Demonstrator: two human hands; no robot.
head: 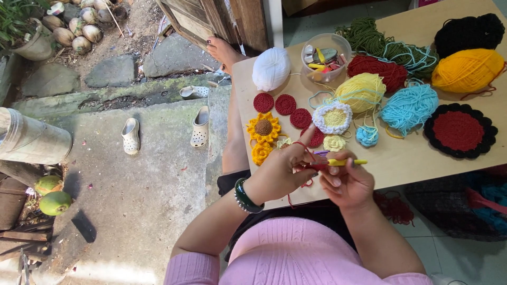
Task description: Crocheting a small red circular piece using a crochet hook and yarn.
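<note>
My left hand (281,171) pinches a small piece of red crochet work (311,164) with red yarn looped over the raised forefinger. A dark green bangle sits on that wrist. My right hand (346,182) grips a yellow-handled crochet hook (346,162), its tip at the red piece. Both hands hover over the near edge of a wooden board (401,158). Just beyond them lie red crochet discs (285,104), a yellow sunflower piece (263,127) and a white-and-yellow flower (332,117).
On the board: a white yarn ball (271,68), a clear tub of small items (326,57), yarn in green, red, yellow, light blue, orange and black, and a red-black round mat (459,131). To the left, white clogs (200,126) on concrete, green coconuts (54,202).
</note>
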